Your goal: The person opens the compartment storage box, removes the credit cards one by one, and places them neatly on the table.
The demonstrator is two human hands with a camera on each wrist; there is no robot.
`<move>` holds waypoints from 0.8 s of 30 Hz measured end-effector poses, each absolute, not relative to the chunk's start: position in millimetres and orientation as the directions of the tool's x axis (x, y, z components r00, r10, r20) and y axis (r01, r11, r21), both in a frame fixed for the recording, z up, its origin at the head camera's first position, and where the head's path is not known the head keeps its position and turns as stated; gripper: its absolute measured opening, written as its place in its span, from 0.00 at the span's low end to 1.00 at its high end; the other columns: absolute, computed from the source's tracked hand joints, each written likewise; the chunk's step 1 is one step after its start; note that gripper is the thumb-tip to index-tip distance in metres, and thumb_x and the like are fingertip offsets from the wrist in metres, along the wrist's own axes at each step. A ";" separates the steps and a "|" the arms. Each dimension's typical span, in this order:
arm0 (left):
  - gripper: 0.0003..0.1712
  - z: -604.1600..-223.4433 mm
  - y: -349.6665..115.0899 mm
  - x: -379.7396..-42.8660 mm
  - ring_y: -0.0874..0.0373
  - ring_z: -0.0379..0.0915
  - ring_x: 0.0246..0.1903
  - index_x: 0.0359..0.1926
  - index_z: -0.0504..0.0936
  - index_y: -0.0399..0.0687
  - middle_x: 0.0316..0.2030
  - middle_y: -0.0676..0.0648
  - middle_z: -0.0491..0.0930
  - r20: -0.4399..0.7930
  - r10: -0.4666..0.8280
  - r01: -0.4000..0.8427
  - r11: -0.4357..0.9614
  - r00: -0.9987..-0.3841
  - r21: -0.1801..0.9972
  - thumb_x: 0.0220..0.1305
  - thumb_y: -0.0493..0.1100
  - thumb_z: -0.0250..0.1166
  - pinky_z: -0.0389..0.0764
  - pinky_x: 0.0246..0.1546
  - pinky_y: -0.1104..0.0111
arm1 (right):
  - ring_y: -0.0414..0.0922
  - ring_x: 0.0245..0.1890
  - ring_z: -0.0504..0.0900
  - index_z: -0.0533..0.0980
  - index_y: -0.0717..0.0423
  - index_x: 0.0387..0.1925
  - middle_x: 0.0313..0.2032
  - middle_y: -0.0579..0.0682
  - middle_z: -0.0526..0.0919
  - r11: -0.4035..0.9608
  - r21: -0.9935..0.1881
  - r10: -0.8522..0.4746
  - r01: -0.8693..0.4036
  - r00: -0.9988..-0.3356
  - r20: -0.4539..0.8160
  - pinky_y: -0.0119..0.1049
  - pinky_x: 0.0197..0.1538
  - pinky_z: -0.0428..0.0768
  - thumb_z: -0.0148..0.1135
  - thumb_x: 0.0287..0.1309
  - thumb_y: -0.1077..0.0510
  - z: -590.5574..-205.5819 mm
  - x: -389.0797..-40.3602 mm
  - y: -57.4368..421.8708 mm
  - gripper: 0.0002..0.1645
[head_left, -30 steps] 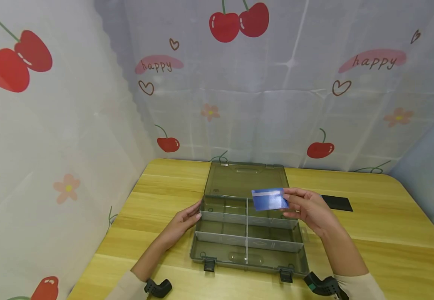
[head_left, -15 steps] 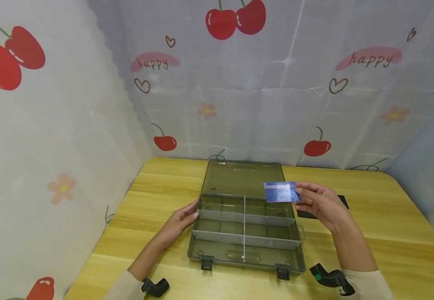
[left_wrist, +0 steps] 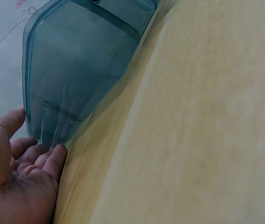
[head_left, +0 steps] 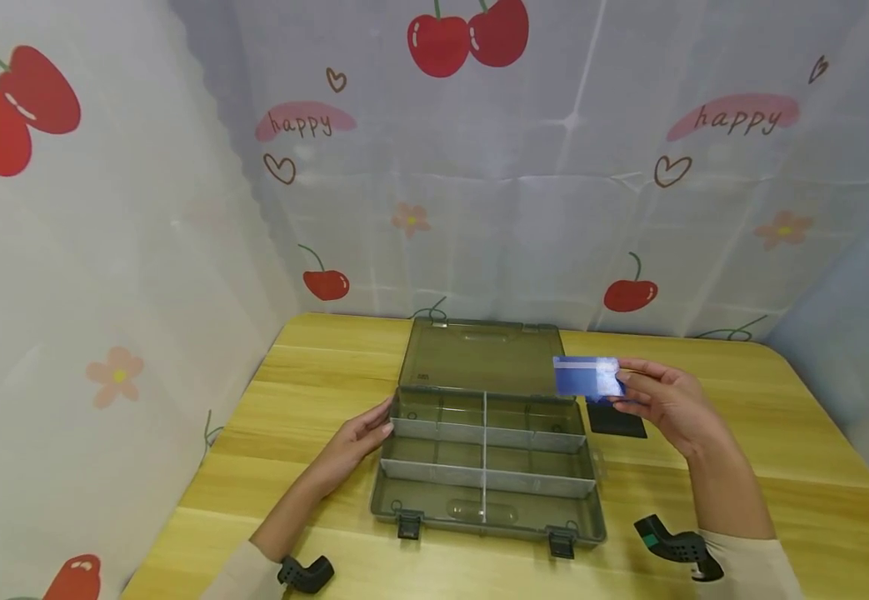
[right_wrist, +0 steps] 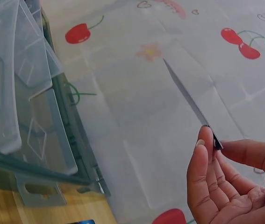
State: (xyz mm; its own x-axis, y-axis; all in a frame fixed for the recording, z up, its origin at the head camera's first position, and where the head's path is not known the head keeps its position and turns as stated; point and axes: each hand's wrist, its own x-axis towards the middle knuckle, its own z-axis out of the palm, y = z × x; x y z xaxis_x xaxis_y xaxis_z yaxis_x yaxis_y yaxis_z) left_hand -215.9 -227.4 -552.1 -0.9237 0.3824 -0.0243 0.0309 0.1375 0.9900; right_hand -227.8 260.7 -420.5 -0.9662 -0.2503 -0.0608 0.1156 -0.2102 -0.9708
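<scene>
In the head view, my right hand (head_left: 674,408) pinches a blue card (head_left: 582,377) with a pale stripe between thumb and fingers. The card is held in the air above the right rear corner of a dark translucent compartment box (head_left: 485,521). In the right wrist view the card (right_wrist: 188,98) appears nearly edge-on. My left hand (head_left: 347,454) rests against the box's left side. The left wrist view shows its fingertips touching the outer wall (left_wrist: 76,79), thumb near the rim. The box's lid (head_left: 482,354) lies open toward the back, and its divided compartments hold nothing visible.
A flat black rectangular item (head_left: 616,421) lies on the wooden table (head_left: 314,375) right of the box, partly hidden by my right hand. A patterned curtain (head_left: 509,208) stands behind the table. Two dark latches (head_left: 409,525) hang at the box's front.
My right hand has moved to the right with the blue card, uncovering the left part of the black item. My left hand stays against the box.
</scene>
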 end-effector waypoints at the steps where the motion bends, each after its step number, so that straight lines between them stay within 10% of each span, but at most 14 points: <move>1: 0.37 -551.8 -227.5 -216.0 0.52 0.49 0.76 0.80 0.54 0.51 0.79 0.50 0.50 -0.026 0.384 0.029 0.138 -0.923 0.990 0.78 0.52 0.56 0.62 0.71 0.60 | 0.45 0.35 0.87 0.85 0.48 0.46 0.41 0.48 0.83 -0.212 -0.971 -0.248 0.113 -0.967 -0.059 0.36 0.42 0.88 0.55 0.73 0.66 -420.5 -227.7 263.1 0.15; 24: 0.38 -549.7 -227.6 -215.0 0.52 0.51 0.76 0.80 0.54 0.51 0.79 0.50 0.50 -0.035 0.389 0.020 0.136 -0.920 0.990 0.78 0.53 0.56 0.63 0.70 0.66 | 0.42 0.34 0.86 0.87 0.40 0.43 0.39 0.41 0.83 -0.137 -0.986 -0.095 0.093 -0.992 -0.081 0.33 0.39 0.87 0.60 0.71 0.63 -433.2 -231.1 307.1 0.15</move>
